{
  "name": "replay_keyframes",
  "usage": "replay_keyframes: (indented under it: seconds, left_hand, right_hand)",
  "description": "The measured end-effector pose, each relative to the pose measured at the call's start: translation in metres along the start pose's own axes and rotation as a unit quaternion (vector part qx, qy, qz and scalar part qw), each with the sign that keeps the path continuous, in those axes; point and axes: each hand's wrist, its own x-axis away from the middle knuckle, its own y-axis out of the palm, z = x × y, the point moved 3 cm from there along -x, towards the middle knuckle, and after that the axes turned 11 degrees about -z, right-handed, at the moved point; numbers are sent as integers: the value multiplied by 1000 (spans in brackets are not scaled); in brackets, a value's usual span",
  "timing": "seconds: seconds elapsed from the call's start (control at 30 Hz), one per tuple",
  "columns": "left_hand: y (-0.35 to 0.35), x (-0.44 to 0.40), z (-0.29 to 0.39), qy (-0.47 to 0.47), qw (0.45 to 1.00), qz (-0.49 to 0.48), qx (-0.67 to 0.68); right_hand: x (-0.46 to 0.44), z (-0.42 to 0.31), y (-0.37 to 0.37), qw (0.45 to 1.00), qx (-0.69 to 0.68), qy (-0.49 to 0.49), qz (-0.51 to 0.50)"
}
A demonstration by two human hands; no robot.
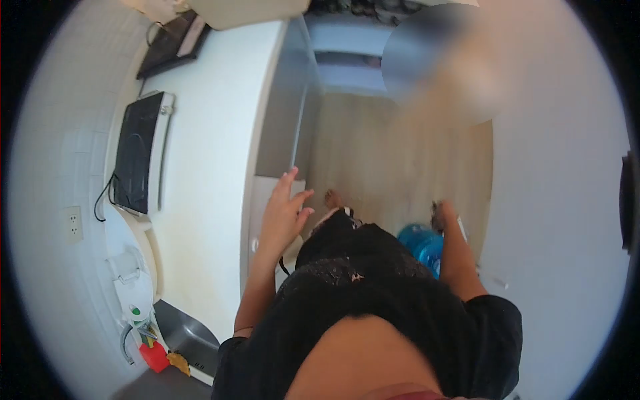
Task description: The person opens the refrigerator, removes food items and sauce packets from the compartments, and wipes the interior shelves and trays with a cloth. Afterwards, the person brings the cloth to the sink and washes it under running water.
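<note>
My left hand is raised beside the counter's front edge, its fingers spread and nothing in them. My right hand hangs low at my right side. Its fingers are too blurred to read. A small dark patch lies against them, and I cannot make out whether it is held. Just left of my right forearm is a translucent blue water jug, partly hidden by my clothing. Whether my right hand touches it is unclear.
The white counter runs along my left, with a black cooktop, a metal sink and a red container. A white wall or panel stands to my right. Wood-look floor lies ahead. A blur covers the upper right.
</note>
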Motion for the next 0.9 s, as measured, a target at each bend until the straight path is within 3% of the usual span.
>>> replay_keyframes:
  seconds: [0.07, 0.13, 0.17, 0.27, 0.33, 0.37, 0.4, 0.43, 0.47, 0.5, 0.53, 0.57, 0.63, 0.67, 0.7, 0.77, 0.87, 0.9]
  left_hand:
    - [-9, -14, -8, -20, 999, 22, 16]
    - [-13, -32, -19, -29, 999, 15, 43]
    - [-14, -40, -24, -36, 998, 25, 45]
    - [-14, -58, -37, -49, 998, 36, 36]
    - [-4, -63, -38, -92, 994, 25, 61]
    - [3, -63, -38, -95, 993, 38, 64]
    - [16, -56, -40, -133, 988, 11, 76]
    - [28, -53, -42, -174, 980, -9, 93]
    - [37, -47, -43, -191, 976, 14, 106]
    - [52, -37, -47, -278, 956, -40, 81]
    - [73, -17, -42, -376, 919, -96, 66]
    - [91, 2, -31, -428, 897, -61, 91]
    - [124, 33, -11, -462, 875, -75, 121]
    - [148, 47, -5, -482, 859, -57, 166]
    - [168, 64, 4, -497, 840, -37, 214]
    - [179, 100, 37, -598, 741, -36, 303]
    - [233, 162, 90, -686, 642, 61, 338]
    - [244, 177, 112, -699, 620, 143, 327]
  right_hand:
    - [4, 7, 15, 956, 284, -50, -56]
    - [-16, 20, 15, 987, 123, 36, -96]
    - [-19, 22, 14, 986, 133, 31, -91]
    - [-34, -1, -27, 986, 158, -1, 49]
    - [-51, -24, -69, 972, 225, -52, -31]
    - [-64, -38, -89, 970, 234, -55, -22]
    - [-82, -40, -100, 991, -97, -23, -88]
    - [-95, -44, -117, 900, -411, 5, -145]
    - [-105, -49, -141, 913, -383, -7, -143]
    - [-119, -65, -175, 977, -188, -73, -65]
    - [-128, -88, -203, 988, 23, -150, 11]
    - [-134, -102, -223, 970, 52, -236, 10]
    - [-120, -142, -271, 953, 73, -286, -74]
    - [-215, -140, -270, 933, 187, -307, -1]
    - [-243, -167, -277, 910, 256, -327, 1]
    - [-242, -220, -272, 871, 331, -361, -43]
    - [-224, -292, -229, 867, 295, -363, -175]
    - [-211, -311, -208, 863, 278, -362, -217]
